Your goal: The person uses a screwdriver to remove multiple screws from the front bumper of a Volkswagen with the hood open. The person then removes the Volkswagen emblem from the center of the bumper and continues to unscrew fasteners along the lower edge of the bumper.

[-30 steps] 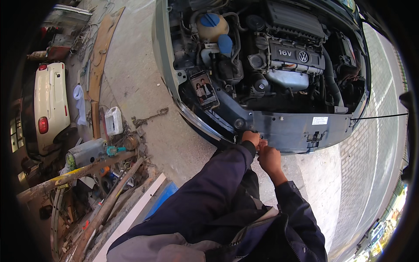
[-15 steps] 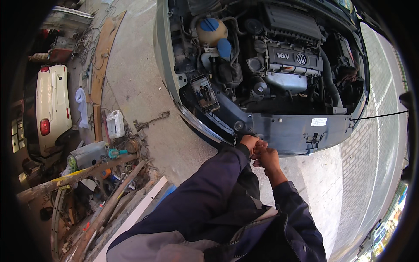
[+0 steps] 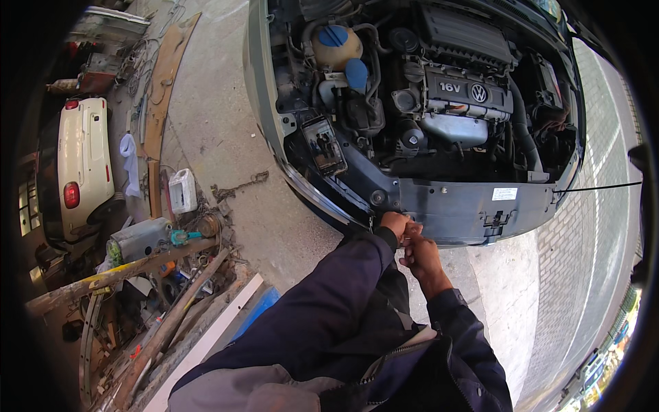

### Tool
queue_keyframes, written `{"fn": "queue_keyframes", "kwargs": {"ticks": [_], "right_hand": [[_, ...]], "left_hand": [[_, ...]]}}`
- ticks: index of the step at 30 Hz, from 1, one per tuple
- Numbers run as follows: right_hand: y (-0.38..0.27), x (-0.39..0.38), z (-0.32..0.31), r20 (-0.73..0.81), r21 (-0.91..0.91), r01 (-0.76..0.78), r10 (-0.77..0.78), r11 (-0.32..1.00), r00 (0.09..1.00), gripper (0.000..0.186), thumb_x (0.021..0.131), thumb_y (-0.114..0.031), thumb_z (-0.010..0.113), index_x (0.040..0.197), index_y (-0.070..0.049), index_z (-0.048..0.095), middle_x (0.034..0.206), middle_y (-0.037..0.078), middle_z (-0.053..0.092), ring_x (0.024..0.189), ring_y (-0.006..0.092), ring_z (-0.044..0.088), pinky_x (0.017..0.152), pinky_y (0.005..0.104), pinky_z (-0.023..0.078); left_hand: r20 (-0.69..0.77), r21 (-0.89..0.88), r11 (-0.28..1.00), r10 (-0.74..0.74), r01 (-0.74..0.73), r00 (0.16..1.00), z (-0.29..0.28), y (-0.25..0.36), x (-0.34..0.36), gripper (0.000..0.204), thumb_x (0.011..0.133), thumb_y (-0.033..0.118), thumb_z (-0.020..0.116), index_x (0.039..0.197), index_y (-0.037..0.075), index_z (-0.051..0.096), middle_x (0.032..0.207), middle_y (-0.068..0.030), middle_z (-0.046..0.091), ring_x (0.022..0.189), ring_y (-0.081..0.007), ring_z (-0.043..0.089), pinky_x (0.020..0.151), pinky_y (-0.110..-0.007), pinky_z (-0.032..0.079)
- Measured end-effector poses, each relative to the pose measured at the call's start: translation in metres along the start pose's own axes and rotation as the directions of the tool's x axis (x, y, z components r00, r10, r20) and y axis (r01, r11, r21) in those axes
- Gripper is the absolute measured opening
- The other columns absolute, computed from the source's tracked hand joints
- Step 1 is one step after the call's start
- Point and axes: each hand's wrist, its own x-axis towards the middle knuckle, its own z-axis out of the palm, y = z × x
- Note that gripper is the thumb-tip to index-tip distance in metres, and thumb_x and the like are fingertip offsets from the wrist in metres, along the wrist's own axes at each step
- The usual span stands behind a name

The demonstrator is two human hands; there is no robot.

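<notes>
At the front edge of a dark car's open engine bay, my left hand (image 3: 395, 223) is closed, its fingers against the front panel (image 3: 453, 199). Just below and right of it, my right hand (image 3: 423, 259) is also closed, its fingertips meeting those of the left. Whatever they pinch is too small or hidden to make out. Left of the hands, a phone (image 3: 323, 145) with a lit screen lies over the headlight area. Behind the panel stands the engine (image 3: 467, 93) with its black cover, beside a coolant tank (image 3: 336, 51) with a blue cap.
A cream car (image 3: 86, 161) stands at the far left. Nearer lie a white jug (image 3: 182, 191), a long wooden board (image 3: 165, 89) and a heap of scrap with metal bars (image 3: 171, 316). On the right, a thin black cord (image 3: 597, 187) runs out from the car over paving.
My right hand has shifted and turned slightly, its fingers still at the left hand's. The whole view has moved a little; the left hand stays at the panel edge.
</notes>
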Motion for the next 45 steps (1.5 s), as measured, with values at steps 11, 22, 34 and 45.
{"fn": "queue_keyframes", "kwargs": {"ticks": [11,22,34,45], "right_hand": [[-0.019,-0.015,-0.007,0.009,-0.738,0.195,-0.279,0.646,0.96,0.038,0.103,-0.037,0.058,0.107,-0.001,0.069,0.077,0.011,0.071,0.064,0.0227,0.071,0.059,0.0388,0.058],[-0.044,-0.011,0.001,0.66,-0.683,0.318,-0.37,-0.658,0.654,0.017,0.095,-0.019,0.059,0.102,-0.005,0.065,0.08,0.013,0.073,0.072,0.0324,0.074,0.065,0.0443,0.059],[-0.01,-0.002,-0.009,0.005,0.107,-0.022,0.022,0.994,1.0,0.035,0.109,-0.035,0.043,0.099,-0.009,0.064,0.076,0.0,0.058,0.059,0.0132,0.049,0.061,0.0347,0.055],[-0.031,-0.015,-0.021,0.246,-0.965,0.247,-0.617,-0.085,0.747,0.046,0.097,-0.049,0.064,0.087,-0.004,0.067,0.083,0.014,0.069,0.082,0.0327,0.072,0.066,0.0423,0.058]], "left_hand": [[-0.02,0.038,0.999,-0.027,0.028,0.999,-0.002,0.001,0.011,0.024,0.104,0.016,0.05,0.104,-0.003,0.064,0.1,-0.0182,0.076,0.083,-0.0272,0.074,0.062,-0.04,0.055],[0.078,0.25,0.945,0.2,-0.213,0.977,-0.04,-0.031,0.085,0.032,0.106,0.022,0.048,0.102,0.002,0.072,0.102,-0.015,0.077,0.091,-0.0296,0.075,0.077,-0.044,0.058],[-0.009,-0.087,0.995,0.042,-0.043,0.999,-0.003,-0.011,0.022,0.019,0.104,0.01,0.05,0.105,-0.006,0.059,0.097,-0.0215,0.073,0.078,-0.0315,0.073,0.062,-0.041,0.061],[-0.039,0.0,0.999,-0.044,0.044,0.998,0.001,0.003,0.012,0.021,0.103,0.017,0.05,0.107,-0.001,0.06,0.102,-0.0205,0.075,0.081,-0.0296,0.075,0.069,-0.044,0.06]]}}
